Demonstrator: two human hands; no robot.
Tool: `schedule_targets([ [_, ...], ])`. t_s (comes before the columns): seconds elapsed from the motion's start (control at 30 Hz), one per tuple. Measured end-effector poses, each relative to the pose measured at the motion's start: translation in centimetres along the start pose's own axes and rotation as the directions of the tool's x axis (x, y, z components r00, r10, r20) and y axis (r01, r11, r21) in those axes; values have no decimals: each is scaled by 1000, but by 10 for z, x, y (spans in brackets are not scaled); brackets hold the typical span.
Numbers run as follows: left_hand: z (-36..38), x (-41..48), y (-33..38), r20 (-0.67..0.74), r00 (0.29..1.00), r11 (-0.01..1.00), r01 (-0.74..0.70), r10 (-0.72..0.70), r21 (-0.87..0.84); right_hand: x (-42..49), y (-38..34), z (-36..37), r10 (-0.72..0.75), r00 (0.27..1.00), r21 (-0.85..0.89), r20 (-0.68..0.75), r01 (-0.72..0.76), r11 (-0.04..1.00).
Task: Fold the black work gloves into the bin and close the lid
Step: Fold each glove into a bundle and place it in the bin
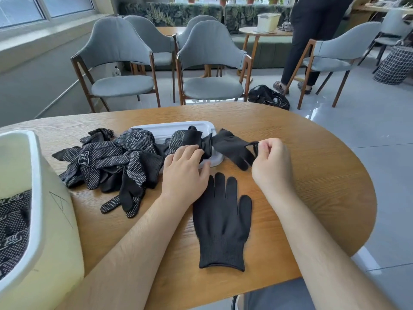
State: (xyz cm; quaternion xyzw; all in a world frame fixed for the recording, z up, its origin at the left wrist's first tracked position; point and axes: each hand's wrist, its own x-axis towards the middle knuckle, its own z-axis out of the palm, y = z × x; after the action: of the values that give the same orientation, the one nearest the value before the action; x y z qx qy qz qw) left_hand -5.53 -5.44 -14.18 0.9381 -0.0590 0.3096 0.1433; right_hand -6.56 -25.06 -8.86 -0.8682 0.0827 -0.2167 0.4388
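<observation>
Our left hand grips the bunched middle of a black glove, fingers curled over it at the near right corner of the white lid. Our right hand pinches the other end of that same glove between thumb and forefinger, its remaining fingers curled in, so the glove stretches between our two hands across the lid's right end. Just nearer to us a second glove lies flat on the wooden counter between our forearms, fingers pointing far, cuff toward us. To the left a loose pile of dotted gloves sprawls over the counter and onto the lid, which lies flat, apart from the bin. The pale bin stands open at the near left, with more gloves inside it
</observation>
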Motion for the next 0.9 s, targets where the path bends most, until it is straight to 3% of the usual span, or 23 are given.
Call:
schedule_targets([
  [0.07, 0, -1, 1, 1, 1000, 1000, 4, -4, 8, -4, -3, -16, 17, 1000, 22, -12, -17, 1000],
  [0.2, 0, -2, 1, 13, 1000, 1000, 5, -5, 1, -12, -7, -46, 133, 944, -168, 301, -85, 982],
  [0.37, -3, -2, 1, -12, 1000, 999, -15, 14, -41, 3, 6, -42, 65, 981, -367, 182, 6, 930],
  [0.5, -7, -3, 4, -40, 998, 994, -57, 53, -98, 31, 23, -9, 170, 937, -489, 306, 2, 872],
  [0.7, -15, -6, 3, -60, 998, 986, -29, 19, -167, 40, 19, -1, 231, 873, -285, 429, -111, 952],
  [0.8, -17, -7, 8, -46, 999, 981, -28, 20, -191, 35, 14, -11, 192, 879, -63, 437, -183, 981],
  [0.9, -23, 0, 26, 154, 986, 892, 126, -64, -433, 27, 4, -23, 95, 890, 153, 445, -180, 972],
])
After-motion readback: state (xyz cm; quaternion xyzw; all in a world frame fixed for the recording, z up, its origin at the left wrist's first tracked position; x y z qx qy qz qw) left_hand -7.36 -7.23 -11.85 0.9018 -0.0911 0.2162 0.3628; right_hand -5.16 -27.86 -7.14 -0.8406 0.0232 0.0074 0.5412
